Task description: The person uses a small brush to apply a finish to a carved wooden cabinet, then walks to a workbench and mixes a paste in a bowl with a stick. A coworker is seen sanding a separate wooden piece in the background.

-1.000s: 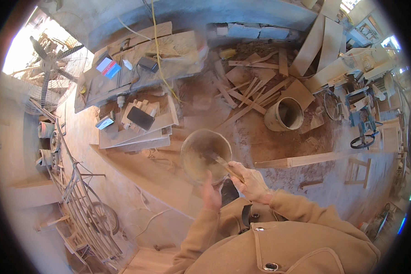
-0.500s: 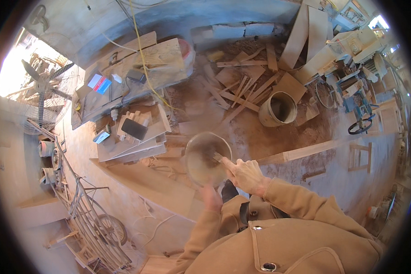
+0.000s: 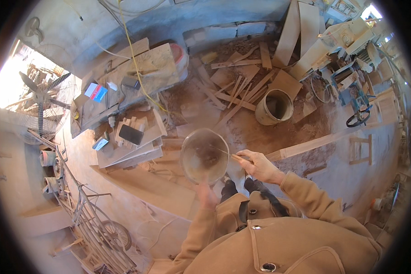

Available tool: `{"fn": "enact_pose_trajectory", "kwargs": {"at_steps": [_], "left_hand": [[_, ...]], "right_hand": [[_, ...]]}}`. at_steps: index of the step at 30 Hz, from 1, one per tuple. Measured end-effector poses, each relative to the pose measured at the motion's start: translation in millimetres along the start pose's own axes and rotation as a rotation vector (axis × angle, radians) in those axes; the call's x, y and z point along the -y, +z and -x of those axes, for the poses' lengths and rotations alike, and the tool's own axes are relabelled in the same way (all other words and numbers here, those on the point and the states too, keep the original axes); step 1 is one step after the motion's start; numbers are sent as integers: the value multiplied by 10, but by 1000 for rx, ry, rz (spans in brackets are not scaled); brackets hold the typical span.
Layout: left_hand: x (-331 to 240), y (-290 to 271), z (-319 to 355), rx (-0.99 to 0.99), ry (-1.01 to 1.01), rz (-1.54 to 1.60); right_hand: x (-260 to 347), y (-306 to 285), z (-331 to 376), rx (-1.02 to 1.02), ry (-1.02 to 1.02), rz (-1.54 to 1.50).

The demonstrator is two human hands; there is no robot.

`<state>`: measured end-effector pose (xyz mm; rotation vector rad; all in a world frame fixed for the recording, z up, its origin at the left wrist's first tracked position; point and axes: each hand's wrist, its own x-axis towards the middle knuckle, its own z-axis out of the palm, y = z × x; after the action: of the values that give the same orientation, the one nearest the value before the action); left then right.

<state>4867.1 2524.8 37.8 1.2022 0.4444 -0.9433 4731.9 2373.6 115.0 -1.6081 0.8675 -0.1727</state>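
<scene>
A round, pale bucket point(image 3: 186, 170) with a dusty brown inside is in front of me, its mouth facing up. My left hand point(image 3: 208, 196) is at its near side, gripping it there; the fingers are blurred and partly hidden. To the right of the bucket, my right hand point(image 3: 260, 167) is closed round the handle of a putty knife point(image 3: 236, 156). The knife's thin blade reaches over the rim into the bucket and shows nearly edge-on. What lies at the bottom of the bucket is too hazy to make out.
A second bucket point(image 3: 259, 111) stands on the dusty floor beside scattered wood offcuts point(image 3: 235, 89). A cluttered workbench point(image 3: 89, 116) and stacked boards point(image 3: 123, 157) lie ahead to the left. At the right are a machine with a handwheel point(image 3: 358, 119) and a long plank point(image 3: 306, 145).
My right hand has drawn back slightly to the right and turned, so the knife's blade now shows edge-on. The bucket has shifted a little left and up in view.
</scene>
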Motion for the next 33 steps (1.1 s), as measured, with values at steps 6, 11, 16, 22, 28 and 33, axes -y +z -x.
{"fn": "enact_pose_trajectory", "kwargs": {"at_steps": [6,11,16,22,28,33], "left_hand": [[199,-323,-201,130,225,-237],[259,-587,-290,262,64,-103],[117,-700,-333,248,-3,-402],[32,-831,-440,350,46,-428],[-143,-799,-484,356,17,-589],[-259,-616,-364,268,-32,-525]], "right_hand": [[-107,-303,-80,163,293,-282],[-97,-517,-94,264,481,-628],[-109,-679,-131,333,501,-645],[-253,-777,-260,440,588,-789],[-330,-681,-320,450,665,-843],[-160,-492,-238,367,351,-329]]}}
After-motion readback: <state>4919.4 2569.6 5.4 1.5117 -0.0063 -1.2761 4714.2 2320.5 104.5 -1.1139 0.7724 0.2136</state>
